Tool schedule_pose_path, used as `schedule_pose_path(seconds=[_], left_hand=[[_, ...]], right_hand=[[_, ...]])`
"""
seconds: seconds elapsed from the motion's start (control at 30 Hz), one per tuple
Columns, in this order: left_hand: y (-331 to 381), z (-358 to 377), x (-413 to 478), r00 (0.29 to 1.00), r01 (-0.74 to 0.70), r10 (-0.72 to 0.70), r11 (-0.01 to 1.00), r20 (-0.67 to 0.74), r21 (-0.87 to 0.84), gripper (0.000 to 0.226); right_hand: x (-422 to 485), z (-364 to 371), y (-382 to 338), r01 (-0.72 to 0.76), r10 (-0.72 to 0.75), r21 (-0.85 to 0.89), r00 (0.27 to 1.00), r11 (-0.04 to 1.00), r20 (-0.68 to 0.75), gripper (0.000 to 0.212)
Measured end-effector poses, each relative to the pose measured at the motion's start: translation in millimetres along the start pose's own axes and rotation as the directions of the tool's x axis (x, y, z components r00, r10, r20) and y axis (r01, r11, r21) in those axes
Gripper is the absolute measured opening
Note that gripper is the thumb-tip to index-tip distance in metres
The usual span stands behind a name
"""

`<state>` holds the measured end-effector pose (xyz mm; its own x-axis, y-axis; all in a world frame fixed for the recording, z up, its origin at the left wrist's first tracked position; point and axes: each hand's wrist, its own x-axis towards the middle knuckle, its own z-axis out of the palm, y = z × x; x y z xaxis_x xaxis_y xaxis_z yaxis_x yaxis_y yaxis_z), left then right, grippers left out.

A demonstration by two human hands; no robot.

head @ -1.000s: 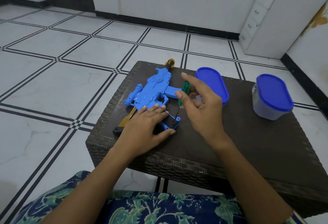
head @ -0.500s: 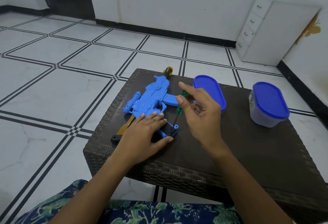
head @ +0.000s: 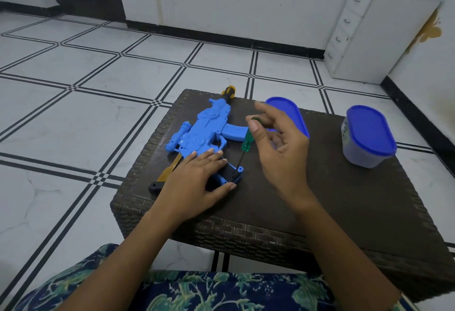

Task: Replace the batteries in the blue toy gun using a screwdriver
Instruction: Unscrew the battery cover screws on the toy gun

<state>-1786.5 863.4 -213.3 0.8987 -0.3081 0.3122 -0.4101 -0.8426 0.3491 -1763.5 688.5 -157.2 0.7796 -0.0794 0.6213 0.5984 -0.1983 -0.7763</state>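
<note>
Wore a floral cloth (head: 221, 291) over the lap, nearest. Rested the left hand (head: 194, 182) flat on the near end of the gun (head: 209, 128), fingers straight and together, thumb out along the black part there. Pinched the screwdriver (head: 247, 142) by the top of its green handle between thumb and a finger of the right hand (head: 283, 158), other fingers loosely spread. Stood that tool nearly upright, tip down at the blue corner of the gun's near end, just beyond the left thumb. Had the gun on its side on the left half of a dark woven table (head: 344, 200), yellow stock poking out near-left, yellow-and-black muzzle at the far edge. Had a blue lid (head: 285, 103) behind the right hand, partly hidden, and a lidded tub (head: 369, 138) well apart to its right. Farther off: tiled floor (head: 73, 89), white drawers (head: 357, 39) by the wall.
</note>
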Motion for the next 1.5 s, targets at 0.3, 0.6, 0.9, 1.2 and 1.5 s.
schedule_pose_path(seconds=[0.3, 0.6, 0.9, 1.2, 1.5], left_hand=[[1.4, 0.7, 0.4, 1.0, 0.001, -0.001, 1.0, -0.001, -0.015, 0.071], [2.1, 0.5, 0.7, 1.0, 0.0, 0.0, 1.0, -0.009, -0.01, 0.071], [1.8, 0.2, 1.3, 1.0, 0.0, 0.0, 1.0, -0.006, -0.016, 0.072], [2.3, 2.9, 0.3, 0.999, -0.006, 0.005, 1.0, -0.033, -0.025, 0.068], [1.4, 1.7, 10.1, 0.987, 0.16, -0.162, 0.963, 0.009, -0.216, 0.045]], right_hand=[[1.5, -1.7, -2.0, 0.107, -0.109, -0.101, 0.994, 0.989, -0.018, 0.02], [-2.8, -1.8, -4.2, 0.081, -0.08, -0.032, 0.997, 0.996, 0.019, 0.019], [-2.3, -2.4, -1.6, -0.041, 0.039, 0.073, 0.999, 0.996, 0.032, 0.018], [0.7, -0.9, -5.7, -0.048, 0.046, 0.04, 0.997, 0.998, 0.058, 0.019], [-3.6, 2.0, -11.8, -0.136, 0.122, 0.17, 0.988, 0.976, 0.094, 0.019]])
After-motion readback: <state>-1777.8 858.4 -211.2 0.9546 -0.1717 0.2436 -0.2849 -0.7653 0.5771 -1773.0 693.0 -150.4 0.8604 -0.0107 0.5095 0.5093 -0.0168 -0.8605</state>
